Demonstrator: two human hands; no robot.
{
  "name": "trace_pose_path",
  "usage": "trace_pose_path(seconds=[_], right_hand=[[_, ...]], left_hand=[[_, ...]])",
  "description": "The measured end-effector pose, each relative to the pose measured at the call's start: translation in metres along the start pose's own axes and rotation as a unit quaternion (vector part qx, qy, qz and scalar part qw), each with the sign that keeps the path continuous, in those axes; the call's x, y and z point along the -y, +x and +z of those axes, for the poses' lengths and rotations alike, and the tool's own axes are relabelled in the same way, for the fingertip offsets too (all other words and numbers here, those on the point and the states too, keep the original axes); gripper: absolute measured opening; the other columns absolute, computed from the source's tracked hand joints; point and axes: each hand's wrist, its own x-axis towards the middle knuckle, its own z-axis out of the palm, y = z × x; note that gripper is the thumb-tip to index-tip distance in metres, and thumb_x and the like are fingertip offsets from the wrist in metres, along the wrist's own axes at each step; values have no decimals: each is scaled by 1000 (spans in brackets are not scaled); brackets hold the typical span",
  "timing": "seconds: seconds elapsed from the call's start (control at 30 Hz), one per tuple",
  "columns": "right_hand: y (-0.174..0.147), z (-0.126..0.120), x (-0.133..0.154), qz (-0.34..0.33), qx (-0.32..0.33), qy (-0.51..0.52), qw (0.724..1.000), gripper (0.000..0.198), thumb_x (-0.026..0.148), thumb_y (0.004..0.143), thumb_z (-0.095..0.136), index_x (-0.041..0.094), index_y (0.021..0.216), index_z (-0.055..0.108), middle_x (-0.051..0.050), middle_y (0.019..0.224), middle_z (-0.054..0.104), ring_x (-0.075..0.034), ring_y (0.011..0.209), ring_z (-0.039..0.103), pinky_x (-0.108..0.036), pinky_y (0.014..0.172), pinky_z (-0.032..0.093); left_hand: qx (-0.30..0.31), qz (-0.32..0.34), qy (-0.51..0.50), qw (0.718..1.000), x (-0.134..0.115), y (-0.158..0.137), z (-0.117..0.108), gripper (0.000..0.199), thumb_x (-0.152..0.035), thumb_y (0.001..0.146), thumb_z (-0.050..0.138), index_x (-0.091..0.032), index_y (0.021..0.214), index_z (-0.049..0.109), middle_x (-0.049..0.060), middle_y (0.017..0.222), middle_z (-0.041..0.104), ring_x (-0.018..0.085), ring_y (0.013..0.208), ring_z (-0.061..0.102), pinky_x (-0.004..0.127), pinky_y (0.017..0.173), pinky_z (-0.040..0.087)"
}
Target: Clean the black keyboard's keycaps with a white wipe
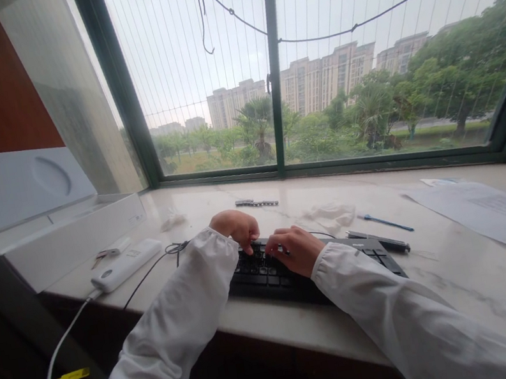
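A black keyboard (268,277) lies at the front edge of the marble sill, its left part showing several bare spots among the keys. My left hand (236,226) is curled over the upper left keys, thumb pointing down onto them. Beside it, my right hand (296,248) has its fingers bent together and touching the keys. Whatever the fingertips of either hand hold, if anything, is too small to see. Behind the keyboard, small grey pieces like keycaps (256,203) lie in a row. My right forearm covers part of the keyboard's right side.
Left of the keyboard are a white power strip (127,265), a dark cable (150,271) and an open white box (70,226). To the right lie a crumpled tissue (330,216), a blue stick (388,222), a black pen (381,242) and paper sheets (494,214). A window stands behind.
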Motion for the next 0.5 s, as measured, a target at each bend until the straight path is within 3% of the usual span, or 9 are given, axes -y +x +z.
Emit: trace_pose_path(seconds=[0.23,0.5], right_hand=[[0,0,0,-3,0,-4,1000,20,12,80,57,23,88,71,-1,86,69,-12,71,59,-28,75,39],[0,1,-2,-5,-1,-2,1000,19,12,80,57,23,87,71,-1,86,69,-13,72,60,-30,78,40]], left_hand=[[-13,63,-41,997,7,-6,5,26,-18,60,72,-17,57,46,-5,62,62,12,64,53,24,59,35],[-6,60,-18,998,6,-6,6,25,-19,60,70,-17,57,46,-6,55,55,11,60,48,23,57,32]])
